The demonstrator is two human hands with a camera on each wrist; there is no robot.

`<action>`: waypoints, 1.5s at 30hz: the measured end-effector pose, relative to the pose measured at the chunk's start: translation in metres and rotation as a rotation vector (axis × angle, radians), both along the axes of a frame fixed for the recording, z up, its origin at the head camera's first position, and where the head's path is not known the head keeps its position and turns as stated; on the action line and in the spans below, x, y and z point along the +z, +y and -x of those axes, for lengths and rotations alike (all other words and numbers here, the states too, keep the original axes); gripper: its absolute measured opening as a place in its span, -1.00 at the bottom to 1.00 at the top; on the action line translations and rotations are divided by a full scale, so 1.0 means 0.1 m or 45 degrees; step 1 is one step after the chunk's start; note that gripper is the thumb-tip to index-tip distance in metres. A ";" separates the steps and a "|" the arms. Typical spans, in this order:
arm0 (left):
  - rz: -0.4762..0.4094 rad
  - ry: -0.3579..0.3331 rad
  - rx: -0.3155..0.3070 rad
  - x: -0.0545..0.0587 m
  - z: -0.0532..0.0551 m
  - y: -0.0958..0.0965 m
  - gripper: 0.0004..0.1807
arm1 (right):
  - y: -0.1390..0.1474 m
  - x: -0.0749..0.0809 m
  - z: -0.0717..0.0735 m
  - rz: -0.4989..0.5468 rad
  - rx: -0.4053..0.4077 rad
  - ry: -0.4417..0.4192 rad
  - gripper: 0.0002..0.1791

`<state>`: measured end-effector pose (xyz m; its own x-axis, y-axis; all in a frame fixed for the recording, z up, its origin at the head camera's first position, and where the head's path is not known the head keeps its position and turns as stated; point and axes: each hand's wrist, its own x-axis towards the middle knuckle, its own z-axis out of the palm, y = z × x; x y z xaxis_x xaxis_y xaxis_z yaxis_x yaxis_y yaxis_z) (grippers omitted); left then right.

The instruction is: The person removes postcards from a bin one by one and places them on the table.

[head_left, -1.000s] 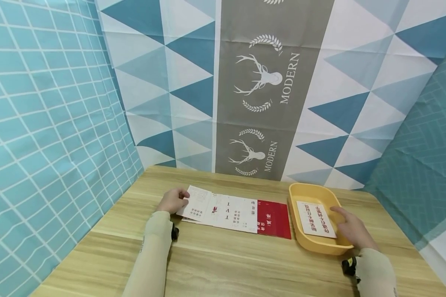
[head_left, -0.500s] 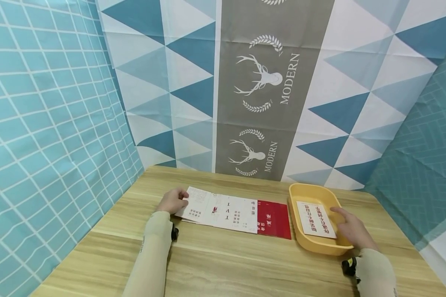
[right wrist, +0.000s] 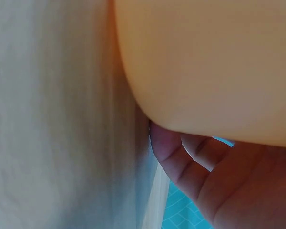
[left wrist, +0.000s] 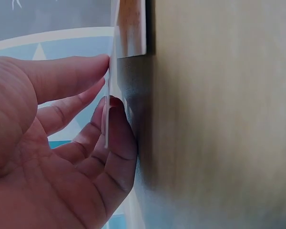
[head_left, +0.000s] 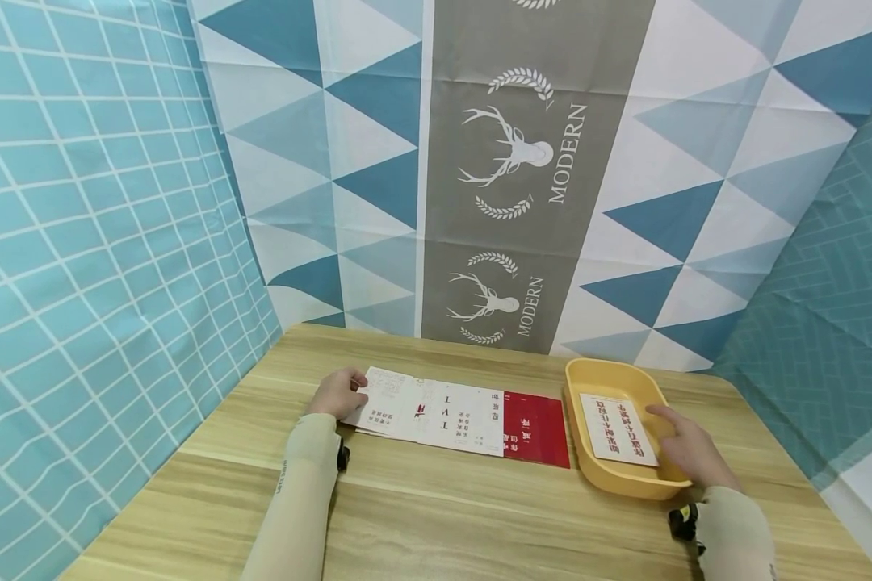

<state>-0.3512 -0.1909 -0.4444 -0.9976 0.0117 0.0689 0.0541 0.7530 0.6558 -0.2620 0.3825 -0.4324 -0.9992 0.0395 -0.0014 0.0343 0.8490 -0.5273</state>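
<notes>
My left hand [head_left: 337,394] pinches the left edge of a white printed card [head_left: 387,399], thumb on one face and fingers on the other. Seen edge-on in the left wrist view, that thin card [left wrist: 107,129] stands a little off the tabletop. It lies at the left end of an overlapping row of white cards [head_left: 461,413], with a red card [head_left: 538,428] at the right end. My right hand [head_left: 692,445] holds the right side of a yellow tray [head_left: 610,367]. In the right wrist view, fingers [right wrist: 168,143] curl against the tray's outer wall [right wrist: 205,71].
Inside the tray lies a white card with red lettering [head_left: 618,429]. The wood-grain table [head_left: 480,516] backs onto a patterned cloth [head_left: 378,202], and a blue grid cloth [head_left: 102,242] hangs at the left.
The white card in my left hand has shifted slightly and lies flatter, in line with the row. My right hand and the tray have stayed put.
</notes>
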 end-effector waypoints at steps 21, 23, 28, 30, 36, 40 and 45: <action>0.102 -0.038 0.030 -0.02 0.00 0.00 -0.74 | 0.00 0.00 0.01 0.019 -0.011 -0.035 -0.30; 0.118 -0.037 0.034 -0.01 -0.01 0.01 -0.75 | 0.00 0.00 0.01 0.019 -0.004 -0.026 -0.30; 0.154 -0.030 0.037 0.01 -0.02 0.04 -0.76 | 0.00 0.00 0.00 0.013 0.007 -0.014 -0.31; 0.164 -0.029 0.040 0.01 -0.02 0.05 -0.76 | 0.00 0.01 0.00 0.016 0.005 -0.015 -0.30; 0.193 -0.024 0.045 0.00 0.00 0.05 -0.77 | -0.01 0.01 -0.01 0.009 0.000 -0.017 -0.31; 0.204 -0.024 0.047 -0.01 0.01 0.05 -0.78 | -0.01 0.01 -0.01 0.014 -0.005 -0.027 -0.30; 0.217 -0.028 0.043 -0.02 0.02 0.04 -0.79 | -0.02 0.01 -0.01 0.027 -0.015 -0.034 -0.30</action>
<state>-0.3533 -0.1864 -0.4465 -0.9988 -0.0123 0.0467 0.0138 0.8545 0.5193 -0.2607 0.3806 -0.4310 -0.9983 0.0509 -0.0294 0.0587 0.8371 -0.5438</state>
